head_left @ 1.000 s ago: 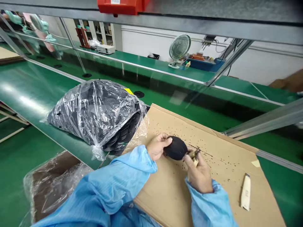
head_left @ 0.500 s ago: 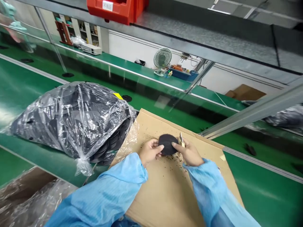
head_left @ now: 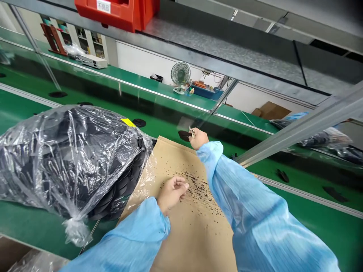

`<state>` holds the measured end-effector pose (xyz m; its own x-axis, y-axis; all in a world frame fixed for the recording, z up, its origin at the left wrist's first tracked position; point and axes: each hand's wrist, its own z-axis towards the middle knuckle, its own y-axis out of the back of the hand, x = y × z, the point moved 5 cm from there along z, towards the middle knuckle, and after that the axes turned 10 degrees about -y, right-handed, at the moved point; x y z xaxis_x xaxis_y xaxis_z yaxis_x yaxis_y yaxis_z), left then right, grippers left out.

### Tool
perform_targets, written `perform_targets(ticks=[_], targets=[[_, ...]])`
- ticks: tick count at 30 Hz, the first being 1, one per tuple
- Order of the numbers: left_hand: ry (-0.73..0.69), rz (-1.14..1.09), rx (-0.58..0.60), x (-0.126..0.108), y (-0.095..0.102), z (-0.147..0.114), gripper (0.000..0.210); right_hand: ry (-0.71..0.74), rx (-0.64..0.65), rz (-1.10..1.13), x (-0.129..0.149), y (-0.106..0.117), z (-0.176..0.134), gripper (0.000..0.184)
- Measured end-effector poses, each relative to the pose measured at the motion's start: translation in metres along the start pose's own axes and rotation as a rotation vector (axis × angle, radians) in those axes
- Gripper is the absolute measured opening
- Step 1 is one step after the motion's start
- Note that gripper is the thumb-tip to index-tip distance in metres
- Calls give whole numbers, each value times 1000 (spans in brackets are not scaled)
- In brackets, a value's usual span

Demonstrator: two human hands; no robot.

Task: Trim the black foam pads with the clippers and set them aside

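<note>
My right hand (head_left: pixel 199 138) reaches over the far edge of the cardboard sheet (head_left: pixel 204 245). Its fingers are closed on a thin black round pad (head_left: pixel 184 135), seen tilted, and on a small metal tool (head_left: pixel 192 132) whose kind I cannot make out. Above the cardboard, my left hand (head_left: pixel 171 192) is loosely curled with thumb and fingers apart and nothing in it. Tiny black bits (head_left: pixel 198 190) lie scattered on the cardboard between my hands. At the left, a clear plastic bag (head_left: pixel 70 151) full of black round pads has its open side toward the cardboard.
A red bin (head_left: pixel 113 15) sits on the grey shelf (head_left: pixel 227 53) overhead. A metal post (head_left: pixel 272 138) slants at the right. On the green bench beyond lie more black pads (head_left: pixel 139 122). A fan (head_left: pixel 180 75) and a blue tray (head_left: pixel 205 90) stand farther back.
My right hand has moved away and up past the cardboard's far edge, carrying the black pad and metal tool. My left hand has let go of the pad. The view has shifted rightward.
</note>
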<state>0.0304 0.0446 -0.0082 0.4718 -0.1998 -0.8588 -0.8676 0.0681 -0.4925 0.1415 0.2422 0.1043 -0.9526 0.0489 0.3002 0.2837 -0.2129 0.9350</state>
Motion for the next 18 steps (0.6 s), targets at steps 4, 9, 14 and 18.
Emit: perform_targets(ticks=[4,9,14,18], targets=[[15,-5,11,3,0,1,49,182,-20,-128,12,-14,30,29],[51,-10,11,6,0,1,47,64,2,-240,-23,-25,47,33],[55,3,11,5,-2,2,46,44,110,-261,-13,-56,50,31],[57,13,7,3,-2,2,48,77,220,-260,21,-87,49,34]])
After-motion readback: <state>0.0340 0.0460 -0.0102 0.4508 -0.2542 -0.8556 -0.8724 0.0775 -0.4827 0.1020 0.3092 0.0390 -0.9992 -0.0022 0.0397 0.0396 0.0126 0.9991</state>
